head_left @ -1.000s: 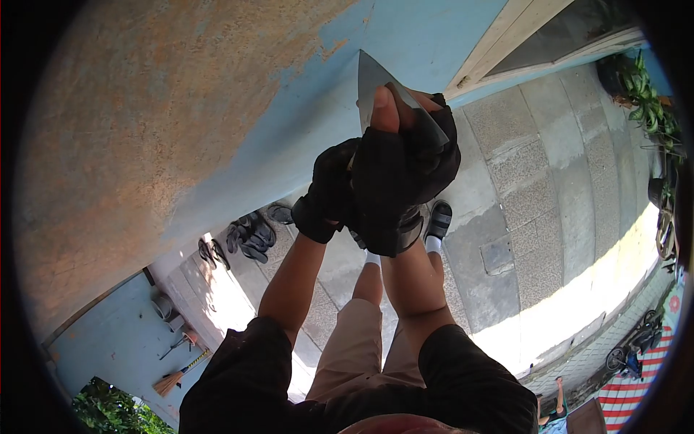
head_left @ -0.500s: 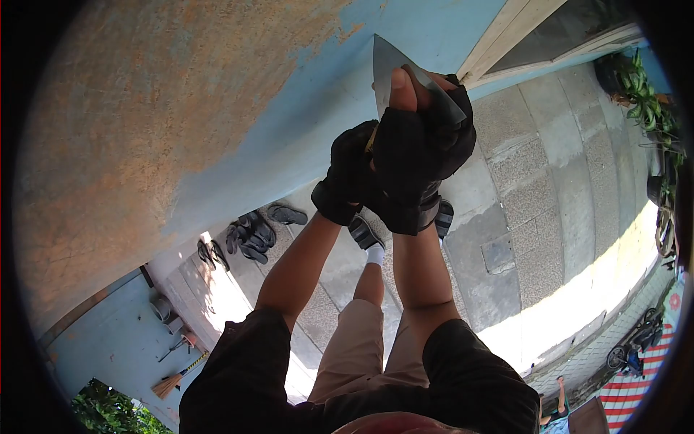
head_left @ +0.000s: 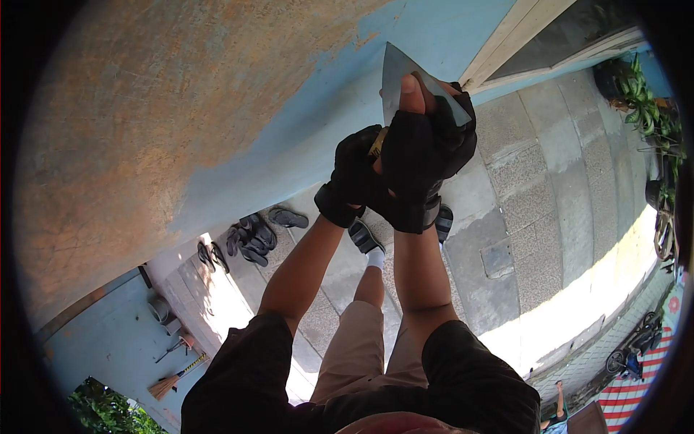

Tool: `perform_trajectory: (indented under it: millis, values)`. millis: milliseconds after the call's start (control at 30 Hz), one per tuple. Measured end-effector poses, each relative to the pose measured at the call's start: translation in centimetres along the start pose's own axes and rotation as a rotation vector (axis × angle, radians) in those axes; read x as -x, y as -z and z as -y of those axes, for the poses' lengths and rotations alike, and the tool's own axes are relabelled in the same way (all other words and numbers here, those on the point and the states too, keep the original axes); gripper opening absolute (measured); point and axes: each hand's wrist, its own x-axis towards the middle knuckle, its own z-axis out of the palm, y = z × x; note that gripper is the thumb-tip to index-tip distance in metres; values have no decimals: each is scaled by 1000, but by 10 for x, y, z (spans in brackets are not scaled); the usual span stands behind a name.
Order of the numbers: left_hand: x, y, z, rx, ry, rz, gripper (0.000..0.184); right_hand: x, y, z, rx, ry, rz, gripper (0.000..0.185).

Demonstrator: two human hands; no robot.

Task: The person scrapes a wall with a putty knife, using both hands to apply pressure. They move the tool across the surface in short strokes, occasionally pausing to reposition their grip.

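Both my hands wear black fingerless gloves and are raised together in front of the wall [head_left: 289,123], which has blue paint and a large worn brown patch. A metal scraper [head_left: 395,81] with a broad, pointed blade juts up from them, close to the blue paint; whether it touches is unclear. My right hand [head_left: 428,148] is closed around it, thumb lying along the blade. Lower and to the left, my left hand [head_left: 354,170] is closed too, with a yellowish bit of what looks like the handle [head_left: 377,143] showing between the hands.
Several dark sandals [head_left: 253,235] lie on the paved floor by the wall's foot. A wooden frame [head_left: 506,43] adjoins the wall at upper right. Potted plants [head_left: 640,101] line the right edge. A broom [head_left: 170,383] is at lower left, and a person's arm [head_left: 559,398] shows at lower right.
The scraper, my hands and the upper wall all appear slightly lower and further right in view. My grip looks the same, and a little more of the yellowish part shows.
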Motion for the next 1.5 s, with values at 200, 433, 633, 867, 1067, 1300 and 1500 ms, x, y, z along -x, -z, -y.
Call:
perform_trajectory:
  millis: [200,433,633,867,1067,1300,1500]
  values:
    - [-16,-9,4,-306,-97,-8,33,-5,0,-2,-83,27,30,15]
    - [-28,5,-24,-21,-11,48,36,-19,-2,26,-10,3,19,15]
    - [-17,-4,-33,-123,22,-12,32,-20,1,24,68,204,25,11]
    - [-43,5,-65,-33,21,155,31,-33,-5,36,-84,53,-14,15]
    - [-28,5,-67,-185,82,125,40,-30,0,39,97,168,11,17]
    - [-36,8,-71,-247,110,180,38,-30,-3,39,-11,86,-1,12]
    - [-20,4,-63,-73,181,100,24,-16,0,31,58,131,-2,12]
